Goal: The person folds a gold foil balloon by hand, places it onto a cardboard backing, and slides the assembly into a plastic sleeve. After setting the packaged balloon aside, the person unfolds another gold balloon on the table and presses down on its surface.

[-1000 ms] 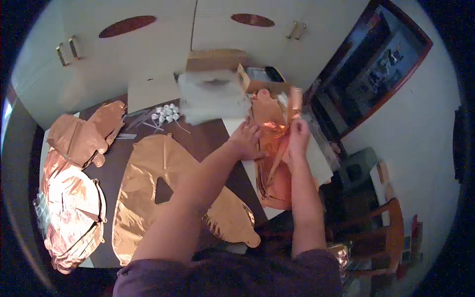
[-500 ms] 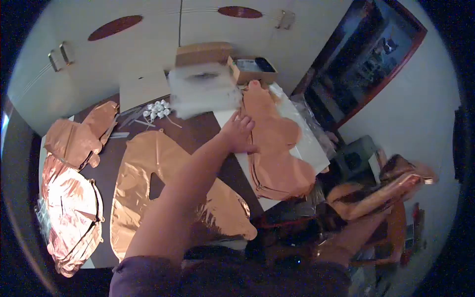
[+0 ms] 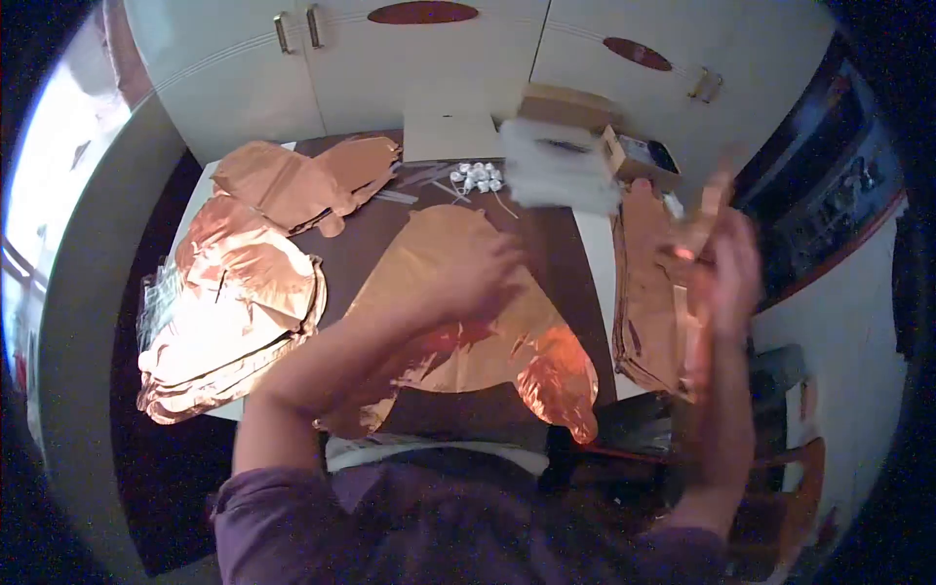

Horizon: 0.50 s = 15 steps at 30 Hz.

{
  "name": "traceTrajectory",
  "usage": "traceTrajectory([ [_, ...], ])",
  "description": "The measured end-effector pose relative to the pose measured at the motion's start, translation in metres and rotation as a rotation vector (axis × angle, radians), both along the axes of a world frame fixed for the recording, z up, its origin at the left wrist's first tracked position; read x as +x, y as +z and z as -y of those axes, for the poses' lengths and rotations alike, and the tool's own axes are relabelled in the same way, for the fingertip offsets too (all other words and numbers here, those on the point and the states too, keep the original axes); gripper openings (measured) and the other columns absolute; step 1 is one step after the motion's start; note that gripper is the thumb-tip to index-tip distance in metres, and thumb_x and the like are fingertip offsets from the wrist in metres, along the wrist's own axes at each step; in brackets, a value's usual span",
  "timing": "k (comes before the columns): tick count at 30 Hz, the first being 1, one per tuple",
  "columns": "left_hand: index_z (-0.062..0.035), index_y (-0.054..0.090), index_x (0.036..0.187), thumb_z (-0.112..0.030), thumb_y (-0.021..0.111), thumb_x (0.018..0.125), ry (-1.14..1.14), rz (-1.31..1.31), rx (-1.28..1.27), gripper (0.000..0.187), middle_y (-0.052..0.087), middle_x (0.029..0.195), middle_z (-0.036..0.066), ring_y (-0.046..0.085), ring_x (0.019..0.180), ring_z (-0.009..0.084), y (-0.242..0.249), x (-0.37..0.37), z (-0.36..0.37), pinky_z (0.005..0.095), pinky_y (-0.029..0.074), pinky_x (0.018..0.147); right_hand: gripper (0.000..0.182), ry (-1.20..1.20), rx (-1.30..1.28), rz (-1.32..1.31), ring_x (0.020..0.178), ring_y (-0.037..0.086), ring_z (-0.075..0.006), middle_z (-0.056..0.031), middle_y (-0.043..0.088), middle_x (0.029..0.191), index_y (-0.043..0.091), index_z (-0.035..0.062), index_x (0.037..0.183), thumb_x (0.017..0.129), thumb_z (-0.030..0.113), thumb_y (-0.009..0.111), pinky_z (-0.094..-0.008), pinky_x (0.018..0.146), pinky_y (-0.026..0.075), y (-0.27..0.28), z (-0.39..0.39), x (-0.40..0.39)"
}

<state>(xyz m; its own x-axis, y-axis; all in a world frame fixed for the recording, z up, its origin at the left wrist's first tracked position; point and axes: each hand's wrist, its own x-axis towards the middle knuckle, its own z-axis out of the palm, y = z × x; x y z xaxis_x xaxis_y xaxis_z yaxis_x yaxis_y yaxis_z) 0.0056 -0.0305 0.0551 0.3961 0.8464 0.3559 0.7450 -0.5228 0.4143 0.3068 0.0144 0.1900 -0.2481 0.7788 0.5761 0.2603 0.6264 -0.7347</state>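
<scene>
My left hand is over a large flat copper foil balloon in the middle of the table. Motion blurs its fingers, so their grip cannot be made out. On the right, my right hand is raised and smeared, closed on a narrow, folded copper foil balloon. Part of that piece sticks up above the hand and part hangs below it. Just left of this hand lies a stack of flat copper foil balloons on a white sheet.
Shiny foil balloons are piled at the left, with matte ones behind. White ribbon rolls, clear straws, a blurred white plastic bag and an open cardboard box stand along the back. A chair is at the right.
My left hand has left the right-hand stack and moved over the middle balloon. My right hand has risen with the foil balloon from the lower right. The view has turned left.
</scene>
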Motion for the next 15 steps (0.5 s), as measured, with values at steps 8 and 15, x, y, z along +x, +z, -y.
traceTrajectory([
  [8,-0.0032,0.058,0.122,-0.029,0.072,0.077,0.220,-0.131,-0.030,0.053,0.054,0.127,0.021,0.047,0.123,0.0432,-0.011,-0.111,0.158,0.0522,0.036,0.107,0.018,-0.038,-0.143,0.120,0.073,0.066,-0.0354,-0.0188,0.066,0.087,0.059,0.0035,0.090,0.089,0.021,0.059,-0.0450,0.068,0.051,-0.169,-0.040,-0.244],
  [15,-0.0017,0.054,0.123,-0.034,0.069,0.080,0.234,-0.066,0.004,0.056,0.052,0.128,0.021,0.045,0.126,0.0405,-0.023,-0.109,0.163,0.0521,0.031,0.109,0.026,-0.305,-0.145,0.540,0.084,0.065,-0.0363,-0.0148,0.067,0.084,0.063,0.0079,0.090,0.088,0.034,0.060,-0.0471,0.074,0.050,-0.187,-0.025,-0.289],
])
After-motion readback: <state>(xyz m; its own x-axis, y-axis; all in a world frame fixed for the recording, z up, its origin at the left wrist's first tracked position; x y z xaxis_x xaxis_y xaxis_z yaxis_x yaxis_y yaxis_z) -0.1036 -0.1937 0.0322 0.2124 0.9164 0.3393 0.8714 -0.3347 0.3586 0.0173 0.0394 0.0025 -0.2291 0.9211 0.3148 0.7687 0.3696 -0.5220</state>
